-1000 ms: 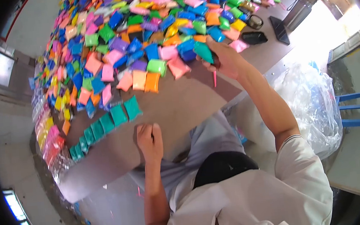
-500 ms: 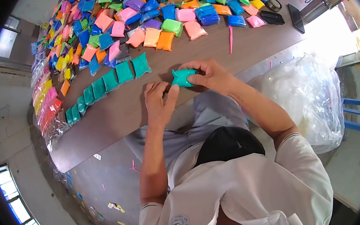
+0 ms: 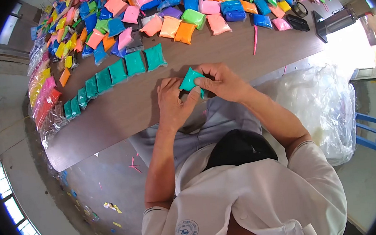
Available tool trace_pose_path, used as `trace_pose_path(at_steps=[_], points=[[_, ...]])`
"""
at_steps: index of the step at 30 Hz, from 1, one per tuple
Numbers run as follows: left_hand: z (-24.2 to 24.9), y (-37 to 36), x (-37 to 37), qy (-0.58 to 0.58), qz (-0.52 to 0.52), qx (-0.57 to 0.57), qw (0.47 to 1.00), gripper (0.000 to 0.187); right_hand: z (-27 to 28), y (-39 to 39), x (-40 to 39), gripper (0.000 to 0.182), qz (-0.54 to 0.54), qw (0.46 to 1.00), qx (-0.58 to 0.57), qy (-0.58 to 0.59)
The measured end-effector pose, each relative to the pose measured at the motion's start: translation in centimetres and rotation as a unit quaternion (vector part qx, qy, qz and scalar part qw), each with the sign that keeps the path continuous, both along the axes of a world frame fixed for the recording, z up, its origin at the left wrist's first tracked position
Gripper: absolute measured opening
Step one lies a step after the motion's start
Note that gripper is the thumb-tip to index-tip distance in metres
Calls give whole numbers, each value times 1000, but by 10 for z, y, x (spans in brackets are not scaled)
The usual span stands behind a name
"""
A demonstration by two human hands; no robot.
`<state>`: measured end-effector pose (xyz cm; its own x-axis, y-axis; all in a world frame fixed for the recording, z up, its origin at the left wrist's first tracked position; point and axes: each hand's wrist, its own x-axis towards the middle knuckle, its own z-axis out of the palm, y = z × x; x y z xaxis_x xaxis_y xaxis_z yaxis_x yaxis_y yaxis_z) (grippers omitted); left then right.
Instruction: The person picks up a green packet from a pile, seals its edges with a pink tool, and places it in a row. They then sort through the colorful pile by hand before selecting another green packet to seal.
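Note:
Both of my hands hold one small teal packet (image 3: 190,79) just above the near edge of the brown table (image 3: 121,116). My left hand (image 3: 174,101) pinches its lower left side, and my right hand (image 3: 223,82) grips its right side. A row of several teal packets (image 3: 112,75) lies on the table to the left of my hands. Beyond them spreads a large heap of coloured packets (image 3: 178,11) in pink, orange, blue, green and yellow.
A pink strip (image 3: 255,40) lies on the table right of my hands. Dark devices (image 3: 298,22) and a black stand (image 3: 321,26) sit at the far right. Bagged packets (image 3: 43,99) line the table's left end. A big clear plastic bag (image 3: 325,105) and a blue stool (image 3: 370,128) stand on the right.
My right hand picked a teal packet from the heap and brought it down to my left hand. Both hands now hold it, turned on a corner.

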<state>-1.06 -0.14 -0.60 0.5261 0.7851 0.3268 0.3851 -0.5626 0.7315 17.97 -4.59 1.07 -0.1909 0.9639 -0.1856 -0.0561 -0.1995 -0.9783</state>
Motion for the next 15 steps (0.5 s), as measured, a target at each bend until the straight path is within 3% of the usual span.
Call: trace_pose_path(at_steps=[2, 8, 11, 15], points=[[-2, 0, -1, 4, -4, -10, 1000, 30, -9, 0, 0, 28, 13, 999, 48, -6], [-5, 4, -6, -21, -7, -68, 997, 33, 4, -1, -6, 28, -72, 996, -45, 41], [-3, 4, -6, -23, -12, -81, 996, 34, 5, 1, 3, 32, -41, 998, -39, 18], [2, 5, -10, 1, -36, -75, 996, 35, -2, 13, 15, 28, 44, 995, 69, -57]])
